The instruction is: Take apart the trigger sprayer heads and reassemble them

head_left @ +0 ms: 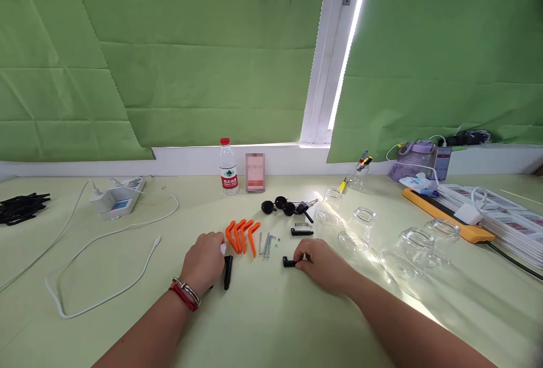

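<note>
My right hand [320, 263] pinches a small black plastic part [289, 262] with a squared end, low over the table. My left hand [202, 262] is closed beside a black tube-shaped piece [228, 272]; its fingertips are mostly hidden, and a dark bit peeks out under the wrist. Just right of that hand lie several bent orange plastic pieces [241, 235]. Thin metal screws or pins [267, 245] and tiny nuts rest beside them. Farther back are another black part [302, 232], a coil spring [301, 224] and round black knobs [280, 203].
Clear glass jars [356, 229] stand at the right, near an orange-edged power strip [445, 215]. A water bottle [229, 170] and a pink box [255, 173] stand at the back. A white cable [106, 238] loops across the left, by black strips [23, 208].
</note>
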`<state>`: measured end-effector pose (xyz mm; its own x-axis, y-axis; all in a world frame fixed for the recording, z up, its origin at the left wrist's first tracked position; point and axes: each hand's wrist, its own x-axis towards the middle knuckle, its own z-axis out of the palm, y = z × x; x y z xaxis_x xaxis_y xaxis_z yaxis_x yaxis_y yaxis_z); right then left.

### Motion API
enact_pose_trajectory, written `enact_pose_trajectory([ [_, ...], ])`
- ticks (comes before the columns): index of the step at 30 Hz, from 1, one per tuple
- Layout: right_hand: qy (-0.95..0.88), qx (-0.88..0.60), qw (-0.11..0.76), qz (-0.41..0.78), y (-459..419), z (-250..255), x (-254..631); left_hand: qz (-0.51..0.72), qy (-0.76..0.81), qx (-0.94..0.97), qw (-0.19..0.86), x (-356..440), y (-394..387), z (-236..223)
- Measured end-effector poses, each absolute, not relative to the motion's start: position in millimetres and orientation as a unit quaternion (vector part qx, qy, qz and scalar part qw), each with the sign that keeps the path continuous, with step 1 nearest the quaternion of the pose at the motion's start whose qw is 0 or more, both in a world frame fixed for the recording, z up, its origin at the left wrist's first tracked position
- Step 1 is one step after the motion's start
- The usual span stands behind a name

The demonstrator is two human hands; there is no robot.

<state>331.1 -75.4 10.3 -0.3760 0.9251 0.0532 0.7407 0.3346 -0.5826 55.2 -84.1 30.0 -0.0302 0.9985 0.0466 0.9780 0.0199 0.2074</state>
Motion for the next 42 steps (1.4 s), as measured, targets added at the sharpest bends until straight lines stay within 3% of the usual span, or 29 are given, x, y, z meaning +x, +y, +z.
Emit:
enact_pose_trajectory([
  [5,-0.827,-0.448,0.172,0.291,-90,12,318,0.215,0.524,0.822,0.065,72,-100,32],
  [11,-0.848,-0.39,0.169,0.316,-96,10,311,0.144,0.324,0.923,0.15,95,-114,19],
  [17,-0.81,-0.499,0.228,0.207,-70,17,338,0.114,0.311,0.934,0.133,98,-109,10],
  [22,-0.798,-0.564,0.158,0.142,-47,11,362,0.125,0.311,0.932,0.138,99,-113,12],
  [32,-0.837,-0.506,0.159,0.135,-51,-1,345,0.113,0.236,0.955,0.136,104,-117,9],
  [42,-0.87,-0.379,0.234,0.209,-66,-8,306,0.111,0.223,0.954,0.164,106,-120,14],
])
